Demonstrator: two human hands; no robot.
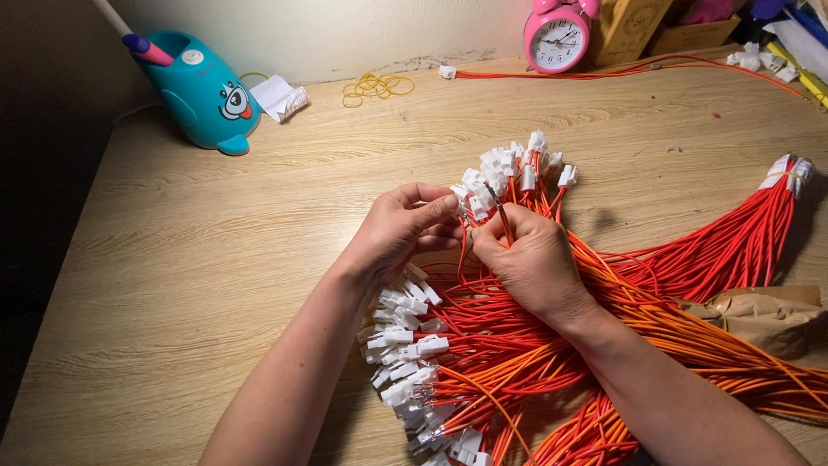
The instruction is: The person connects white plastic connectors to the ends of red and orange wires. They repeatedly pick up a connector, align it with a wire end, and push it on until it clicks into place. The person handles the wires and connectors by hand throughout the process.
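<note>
Pinching white-plugged red wires [517, 185], both hands [466, 237] meet.

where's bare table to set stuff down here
Free: the wide patch left of the left hand, below the teal holder; also the strip between rubber bands and connectors. Crowded: the right side, under red wires.

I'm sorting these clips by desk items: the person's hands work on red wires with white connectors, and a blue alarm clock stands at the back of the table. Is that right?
Not quite: the alarm clock is pink, not blue, as the head view shows. The blue thing at the back left is a pen holder. The rest holds: the left hand and right hand work on red wires with white connectors on the table.
</note>
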